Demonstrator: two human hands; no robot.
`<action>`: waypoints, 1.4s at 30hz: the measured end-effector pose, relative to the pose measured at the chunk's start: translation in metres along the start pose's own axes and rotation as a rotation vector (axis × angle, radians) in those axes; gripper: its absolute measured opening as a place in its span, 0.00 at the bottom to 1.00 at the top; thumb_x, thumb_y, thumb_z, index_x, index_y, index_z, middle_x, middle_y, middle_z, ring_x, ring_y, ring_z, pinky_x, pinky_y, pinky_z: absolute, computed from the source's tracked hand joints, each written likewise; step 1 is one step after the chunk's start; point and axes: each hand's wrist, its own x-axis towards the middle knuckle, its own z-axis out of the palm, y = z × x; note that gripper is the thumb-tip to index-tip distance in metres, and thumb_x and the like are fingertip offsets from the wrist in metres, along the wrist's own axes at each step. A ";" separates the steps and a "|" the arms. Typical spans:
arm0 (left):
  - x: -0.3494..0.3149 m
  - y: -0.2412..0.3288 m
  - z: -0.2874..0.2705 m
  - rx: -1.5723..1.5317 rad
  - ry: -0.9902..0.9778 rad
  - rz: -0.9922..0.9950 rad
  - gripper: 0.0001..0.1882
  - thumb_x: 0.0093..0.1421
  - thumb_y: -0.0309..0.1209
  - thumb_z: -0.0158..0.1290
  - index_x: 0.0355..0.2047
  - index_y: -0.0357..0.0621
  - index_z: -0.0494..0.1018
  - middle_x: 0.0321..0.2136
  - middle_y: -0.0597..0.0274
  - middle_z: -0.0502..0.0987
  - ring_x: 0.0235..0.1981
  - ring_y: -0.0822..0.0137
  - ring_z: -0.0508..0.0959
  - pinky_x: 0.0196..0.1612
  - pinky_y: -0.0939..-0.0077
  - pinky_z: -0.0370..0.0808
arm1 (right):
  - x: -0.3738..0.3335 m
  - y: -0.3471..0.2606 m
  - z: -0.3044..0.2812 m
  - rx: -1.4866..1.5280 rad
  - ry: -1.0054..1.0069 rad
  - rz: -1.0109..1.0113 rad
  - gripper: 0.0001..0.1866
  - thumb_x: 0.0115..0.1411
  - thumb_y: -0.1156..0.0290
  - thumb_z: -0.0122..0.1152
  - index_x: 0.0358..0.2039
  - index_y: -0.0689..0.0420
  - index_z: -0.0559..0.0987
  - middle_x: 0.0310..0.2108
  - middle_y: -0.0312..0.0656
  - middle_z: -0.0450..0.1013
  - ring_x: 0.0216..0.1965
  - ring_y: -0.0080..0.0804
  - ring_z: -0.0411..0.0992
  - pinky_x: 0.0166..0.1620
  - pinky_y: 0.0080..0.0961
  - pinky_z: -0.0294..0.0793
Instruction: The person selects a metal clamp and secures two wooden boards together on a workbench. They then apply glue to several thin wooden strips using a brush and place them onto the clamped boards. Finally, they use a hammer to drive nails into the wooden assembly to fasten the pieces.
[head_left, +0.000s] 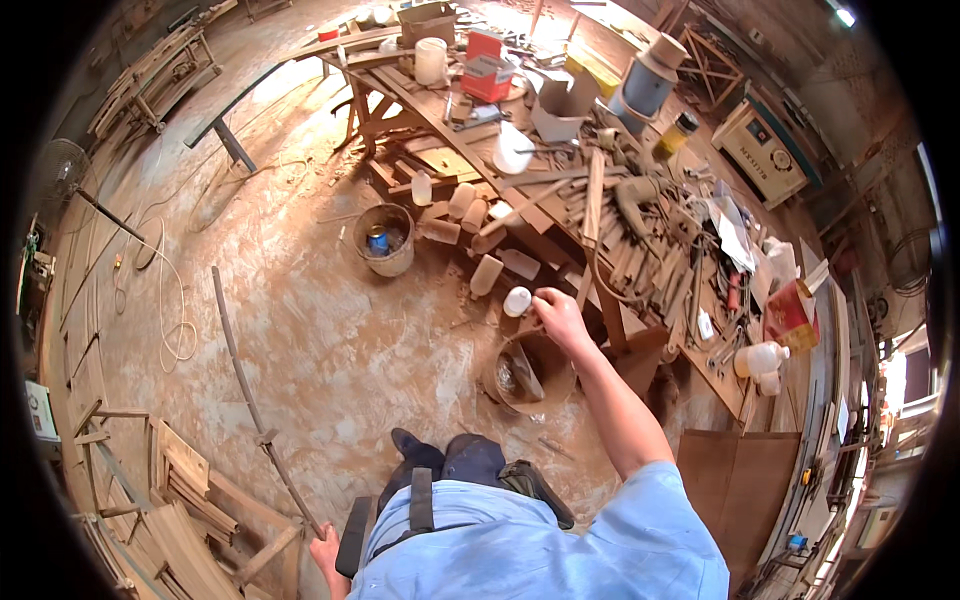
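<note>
My right hand (562, 318) reaches forward beside the workbench, its fingers curled closed. Right at its fingertips is a small white bottle (517, 301); whether the fingers grip it I cannot tell. Below this hand stands a round bin (527, 375) with scraps inside. Low on my left, my left hand (325, 553) is wrapped round the lower end of a long, thin dark stick (240, 365), which slants away over the floor. A small lump sits partway along the stick. Several dusty plastic bottles (487, 275) lie under the bench, near a bucket (386, 240) that holds a blue can (377, 239).
The workbench (440, 122) on the right is heaped with wood strips (640, 235), an open red box (487, 72) and a cloudy jug (760, 359). Stacked boards (185, 480) stand at lower left. A cable (165, 300) trails across the dusty floor near a fan (62, 168).
</note>
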 end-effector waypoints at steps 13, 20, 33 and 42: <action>0.134 0.052 -0.016 0.113 -0.015 0.040 0.14 0.56 0.33 0.53 0.40 0.40 0.79 0.32 0.55 0.80 0.35 0.66 0.78 0.42 0.70 0.74 | 0.360 -0.173 0.123 -0.195 0.264 -0.110 0.20 0.56 0.66 0.52 0.48 0.62 0.77 0.42 0.58 0.76 0.48 0.49 0.74 0.49 0.37 0.73; 0.128 0.186 0.020 0.269 0.134 -0.087 0.15 0.54 0.32 0.51 0.41 0.45 0.79 0.27 0.52 0.79 0.34 0.63 0.80 0.41 0.68 0.75 | 0.583 -0.106 0.098 -0.484 0.287 0.013 0.21 0.54 0.75 0.51 0.50 0.61 0.73 0.34 0.54 0.77 0.29 0.40 0.77 0.27 0.34 0.74; 0.142 0.365 0.022 0.049 -0.070 -0.222 0.15 0.59 0.35 0.53 0.45 0.45 0.77 0.32 0.51 0.80 0.32 0.63 0.80 0.39 0.69 0.74 | 0.670 -0.047 0.028 0.207 0.188 0.153 0.11 0.56 0.68 0.61 0.40 0.51 0.75 0.33 0.37 0.74 0.32 0.35 0.76 0.30 0.32 0.76; 0.116 0.291 0.001 -0.389 0.099 -0.207 0.17 0.61 0.38 0.52 0.44 0.39 0.76 0.25 0.60 0.78 0.28 0.72 0.75 0.33 0.73 0.71 | 0.477 -0.181 0.102 0.199 0.255 -0.233 0.10 0.57 0.69 0.62 0.36 0.59 0.77 0.32 0.41 0.73 0.28 0.32 0.72 0.26 0.27 0.75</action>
